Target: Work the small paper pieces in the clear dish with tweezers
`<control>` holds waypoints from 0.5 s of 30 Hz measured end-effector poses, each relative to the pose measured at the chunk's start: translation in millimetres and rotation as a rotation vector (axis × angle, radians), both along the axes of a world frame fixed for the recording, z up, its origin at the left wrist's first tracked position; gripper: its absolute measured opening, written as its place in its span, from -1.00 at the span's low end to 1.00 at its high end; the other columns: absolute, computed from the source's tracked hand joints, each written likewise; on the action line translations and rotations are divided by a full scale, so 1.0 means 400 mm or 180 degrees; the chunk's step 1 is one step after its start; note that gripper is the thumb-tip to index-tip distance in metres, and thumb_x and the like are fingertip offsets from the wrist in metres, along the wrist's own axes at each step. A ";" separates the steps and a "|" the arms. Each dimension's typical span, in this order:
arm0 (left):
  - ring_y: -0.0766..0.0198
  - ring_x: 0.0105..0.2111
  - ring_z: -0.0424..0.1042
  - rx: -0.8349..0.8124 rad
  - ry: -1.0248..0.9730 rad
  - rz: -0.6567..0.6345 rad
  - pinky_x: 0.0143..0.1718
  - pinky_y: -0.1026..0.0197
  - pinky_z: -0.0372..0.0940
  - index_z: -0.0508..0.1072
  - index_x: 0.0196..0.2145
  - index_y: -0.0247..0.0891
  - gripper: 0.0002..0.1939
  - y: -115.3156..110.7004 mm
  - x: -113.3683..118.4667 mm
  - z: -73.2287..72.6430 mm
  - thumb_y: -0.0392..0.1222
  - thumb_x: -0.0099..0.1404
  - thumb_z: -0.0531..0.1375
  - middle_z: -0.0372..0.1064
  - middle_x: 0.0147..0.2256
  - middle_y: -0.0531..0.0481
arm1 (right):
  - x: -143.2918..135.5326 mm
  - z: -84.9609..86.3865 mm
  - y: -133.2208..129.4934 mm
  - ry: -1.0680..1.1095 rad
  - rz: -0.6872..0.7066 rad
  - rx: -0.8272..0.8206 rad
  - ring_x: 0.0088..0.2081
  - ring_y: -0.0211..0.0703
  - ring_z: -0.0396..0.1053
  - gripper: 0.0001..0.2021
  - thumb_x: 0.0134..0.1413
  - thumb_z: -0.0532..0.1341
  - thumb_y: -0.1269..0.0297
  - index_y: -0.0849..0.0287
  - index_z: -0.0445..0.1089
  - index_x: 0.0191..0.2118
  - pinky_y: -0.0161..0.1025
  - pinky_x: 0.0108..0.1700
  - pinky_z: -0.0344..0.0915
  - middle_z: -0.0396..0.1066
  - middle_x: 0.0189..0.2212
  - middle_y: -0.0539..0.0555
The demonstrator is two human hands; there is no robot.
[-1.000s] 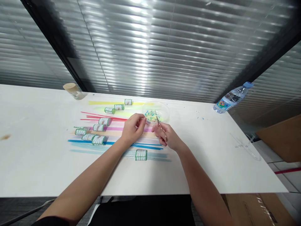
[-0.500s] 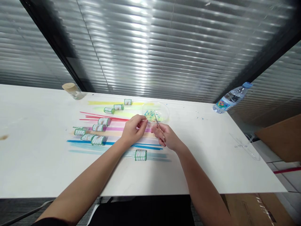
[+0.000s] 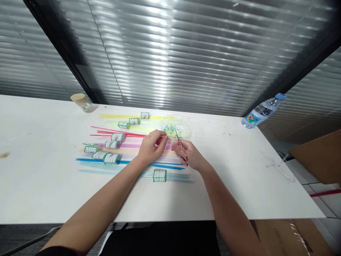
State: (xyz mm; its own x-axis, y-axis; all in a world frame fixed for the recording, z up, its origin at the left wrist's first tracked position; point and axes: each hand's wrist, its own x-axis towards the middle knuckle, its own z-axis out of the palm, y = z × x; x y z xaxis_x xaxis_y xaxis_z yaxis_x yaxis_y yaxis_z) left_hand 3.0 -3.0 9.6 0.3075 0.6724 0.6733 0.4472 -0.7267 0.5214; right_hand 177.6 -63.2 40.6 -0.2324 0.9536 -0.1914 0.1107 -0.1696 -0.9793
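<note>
My right hand (image 3: pixel 189 153) is closed round a slim pair of scissors (image 3: pixel 178 137), whose blades point up and away over the near side of a clear round dish (image 3: pixel 190 125). Small blue, green and yellow cut bits (image 3: pixel 172 131) lie inside that dish. Just left of the scissors, my left hand (image 3: pixel 151 146) is pinched at its fingertips; what it holds is too small to make out. Under and beside my left hand run bundles of thin coloured sticks, among them red sticks (image 3: pixel 106 133), blue sticks (image 3: pixel 170 166) and pale blue sticks (image 3: pixel 178 176).
Green-and-white paper bands (image 3: pixel 160 175) sit round or on the stick bundles. A jar with a wooden lid (image 3: pixel 82 103) stands at the back left, a water bottle (image 3: pixel 259 113) at the back right. A clear plastic loop (image 3: pixel 279 167) lies near the table's (image 3: pixel 239 192) right edge.
Both hands and the scissors have stayed in nearly the same place. No clear movement shows on the table.
</note>
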 end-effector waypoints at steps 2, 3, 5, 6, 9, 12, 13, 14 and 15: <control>0.37 -0.50 0.29 0.0016 -0.0002 -0.0005 -0.46 0.29 0.22 0.37 -0.31 -0.24 -0.92 0.000 0.000 -0.001 -0.23 0.35 0.10 0.33 -0.47 0.07 | 0.000 0.001 0.000 0.0008 0.0004 -0.0018 -0.65 -0.44 -0.06 -0.52 0.05 0.21 -0.22 0.14 0.16 -0.40 -0.37 -0.65 -0.01 -0.03 -0.57 -0.14; 0.37 -0.50 0.29 0.0029 0.0002 -0.0006 -0.46 0.29 0.22 0.37 -0.31 -0.23 -0.92 0.000 0.000 -0.001 -0.23 0.35 0.10 0.33 -0.47 0.07 | 0.001 0.002 0.000 0.0007 0.0007 -0.0019 -0.65 -0.44 -0.06 -0.52 0.05 0.21 -0.22 0.14 0.17 -0.39 -0.37 -0.65 -0.01 -0.03 -0.57 -0.14; 0.37 -0.50 0.28 0.0068 0.0021 -0.0013 -0.46 0.29 0.22 0.36 -0.31 -0.23 -0.92 0.001 -0.001 -0.002 -0.24 0.35 0.10 0.32 -0.47 0.07 | 0.001 0.002 -0.001 -0.0016 0.0021 -0.0025 -0.65 -0.43 -0.05 -0.53 0.06 0.21 -0.22 0.15 0.18 -0.38 -0.36 -0.65 -0.03 -0.03 -0.57 -0.14; 0.37 -0.50 0.28 0.0093 0.0043 -0.0023 -0.45 0.28 0.22 0.36 -0.31 -0.23 -0.93 0.001 -0.001 -0.002 -0.24 0.35 0.10 0.31 -0.48 0.07 | 0.001 0.002 0.000 -0.0036 0.0027 -0.0035 -0.66 -0.44 -0.05 -0.53 0.07 0.20 -0.22 0.15 0.19 -0.37 -0.36 -0.64 -0.03 -0.02 -0.58 -0.15; 0.38 -0.50 0.27 0.0188 0.0101 -0.0056 -0.44 0.28 0.21 0.36 -0.30 -0.23 -0.94 0.001 -0.001 -0.003 -0.25 0.35 0.11 0.29 -0.48 0.08 | 0.002 0.001 0.000 -0.0083 0.0027 -0.0059 -0.67 -0.44 -0.04 -0.53 0.08 0.18 -0.22 0.15 0.19 -0.37 -0.36 -0.64 -0.06 -0.03 -0.59 -0.15; 0.38 -0.51 0.26 0.0238 0.0098 -0.0070 -0.45 0.28 0.19 0.35 -0.29 -0.23 -0.95 0.001 -0.001 -0.002 -0.27 0.35 0.11 0.28 -0.48 0.09 | 0.002 0.002 0.000 -0.0092 0.0031 -0.0069 -0.68 -0.44 -0.04 -0.52 0.08 0.18 -0.23 0.15 0.18 -0.38 -0.36 -0.63 -0.08 -0.05 -0.59 -0.16; 0.38 -0.51 0.26 0.0239 0.0090 -0.0067 -0.45 0.28 0.19 0.35 -0.30 -0.23 -0.95 0.000 0.000 -0.002 -0.27 0.35 0.11 0.28 -0.49 0.09 | 0.002 0.003 0.000 -0.0096 0.0035 -0.0071 -0.68 -0.44 -0.04 -0.52 0.08 0.18 -0.23 0.15 0.18 -0.37 -0.36 -0.63 -0.08 -0.05 -0.59 -0.16; 0.38 -0.51 0.26 0.0233 0.0084 -0.0065 -0.45 0.28 0.19 0.35 -0.30 -0.22 -0.95 0.000 0.000 -0.001 -0.27 0.35 0.11 0.28 -0.49 0.09 | 0.002 0.004 0.000 -0.0098 0.0040 -0.0077 -0.69 -0.44 -0.04 -0.52 0.08 0.17 -0.24 0.15 0.19 -0.37 -0.36 -0.63 -0.08 -0.06 -0.59 -0.16; 0.38 -0.51 0.26 0.0220 0.0082 -0.0064 -0.45 0.28 0.20 0.35 -0.30 -0.22 -0.95 0.000 0.000 -0.001 -0.26 0.35 0.11 0.28 -0.49 0.09 | 0.002 0.005 0.000 -0.0097 0.0046 -0.0085 -0.69 -0.45 -0.05 -0.52 0.08 0.17 -0.24 0.15 0.20 -0.36 -0.36 -0.63 -0.08 -0.06 -0.59 -0.16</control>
